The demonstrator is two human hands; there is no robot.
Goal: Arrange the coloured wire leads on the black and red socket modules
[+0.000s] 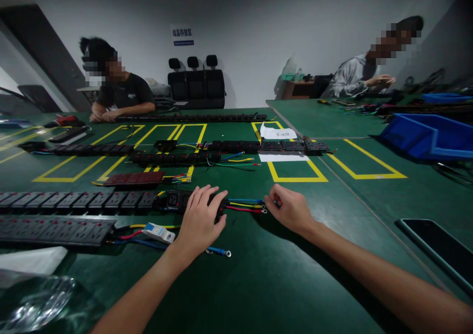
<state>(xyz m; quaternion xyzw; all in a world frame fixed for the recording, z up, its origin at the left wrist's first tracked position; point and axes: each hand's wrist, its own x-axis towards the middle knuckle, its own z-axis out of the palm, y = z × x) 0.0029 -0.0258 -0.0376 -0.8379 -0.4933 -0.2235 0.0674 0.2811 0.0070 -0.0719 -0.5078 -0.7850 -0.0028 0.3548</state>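
Observation:
My left hand (202,219) lies over the end of a black socket strip (173,199), fingers spread across its top. From that end, blue, yellow and red wires (244,206) run right, tipped with ring terminals. At their tips my right hand (290,207) is closed in a pinch on the blue wire (247,200), whose end is hidden by the fingers. Nearer to me is a wider grey socket strip (55,230). Its wires lead to a white and blue circuit breaker (158,232) beside my left wrist. A blue wire with a ring terminal (228,253) emerges past that wrist.
A dark red socket strip (133,179) and several black strips (236,146) lie farther back on the green table (295,284). At right are a phone (439,245) and a blue bin (428,137). Clear plastic (37,299) lies front left. Two people sit across.

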